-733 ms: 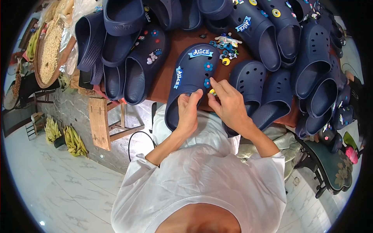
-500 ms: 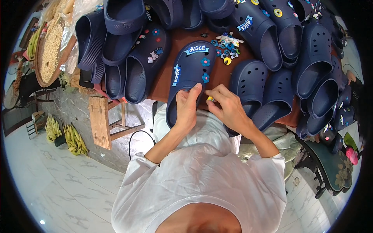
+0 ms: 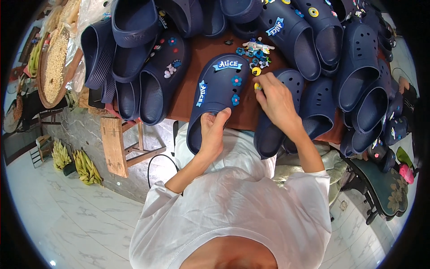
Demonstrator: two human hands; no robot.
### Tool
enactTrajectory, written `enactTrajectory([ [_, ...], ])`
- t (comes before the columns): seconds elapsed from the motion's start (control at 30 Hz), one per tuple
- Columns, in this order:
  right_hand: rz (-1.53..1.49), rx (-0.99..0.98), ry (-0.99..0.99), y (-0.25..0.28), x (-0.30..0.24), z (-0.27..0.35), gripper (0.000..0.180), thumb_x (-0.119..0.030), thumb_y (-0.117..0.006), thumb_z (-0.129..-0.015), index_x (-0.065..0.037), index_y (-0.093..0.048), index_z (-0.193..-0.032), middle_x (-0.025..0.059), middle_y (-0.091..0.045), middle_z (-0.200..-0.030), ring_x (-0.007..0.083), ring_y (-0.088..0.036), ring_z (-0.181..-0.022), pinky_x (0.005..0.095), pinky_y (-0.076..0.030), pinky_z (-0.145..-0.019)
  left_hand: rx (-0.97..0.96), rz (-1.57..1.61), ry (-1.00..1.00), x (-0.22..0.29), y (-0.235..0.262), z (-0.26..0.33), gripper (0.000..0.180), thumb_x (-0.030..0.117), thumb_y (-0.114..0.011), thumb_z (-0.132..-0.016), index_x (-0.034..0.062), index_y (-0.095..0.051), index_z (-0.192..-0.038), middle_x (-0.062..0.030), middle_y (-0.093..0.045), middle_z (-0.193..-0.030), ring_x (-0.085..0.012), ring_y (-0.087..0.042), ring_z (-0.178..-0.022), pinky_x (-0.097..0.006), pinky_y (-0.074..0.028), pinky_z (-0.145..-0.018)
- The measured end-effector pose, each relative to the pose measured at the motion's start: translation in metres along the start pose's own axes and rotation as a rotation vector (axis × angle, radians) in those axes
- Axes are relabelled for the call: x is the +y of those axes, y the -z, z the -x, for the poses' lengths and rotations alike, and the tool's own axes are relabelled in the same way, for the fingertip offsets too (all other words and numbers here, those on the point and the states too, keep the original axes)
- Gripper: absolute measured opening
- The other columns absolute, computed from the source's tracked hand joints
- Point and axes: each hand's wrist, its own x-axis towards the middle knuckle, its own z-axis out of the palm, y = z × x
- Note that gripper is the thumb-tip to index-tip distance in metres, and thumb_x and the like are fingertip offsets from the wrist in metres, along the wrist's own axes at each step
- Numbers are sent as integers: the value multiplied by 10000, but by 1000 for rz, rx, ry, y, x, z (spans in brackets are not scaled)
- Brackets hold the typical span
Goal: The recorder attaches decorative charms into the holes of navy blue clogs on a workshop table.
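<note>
Maybe it's decorating: left hand holds navy clog; right hand, apart, pinches yellow charm, which may need pressing on next.

Smooth, matt plastic clog

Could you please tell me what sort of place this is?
Possibly a home used as a workshop: navy clogs crowd the brown table, loose charms lie among them, and corn-like bundles rest on the pale veined floor.
</note>
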Motion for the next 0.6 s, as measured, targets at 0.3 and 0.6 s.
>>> enactTrajectory([
  [0.3,35,-146,56,1,30,-34,206,-10,-664,-810,-1,-632,-1014,190,-627,-991,378,-642,-931,491,-506,-794,-44,-49,2,-11,15,-11,147,210,-671,-924,122,-612,-823,86,-580,-803,2,-483,-703,-183,-361,-660],
  [0.6,144,-138,84,6,68,-60,203,-10,-701,-806,-28,-639,-999,135,-614,-1004,359,-646,-928,446,-515,-801,-69,-71,-49,-14,9,-13,421,338,-626,-981,-10,-609,-1216,-10,-631,-1135,-70,-553,-1010,-240,-426,-904],
])
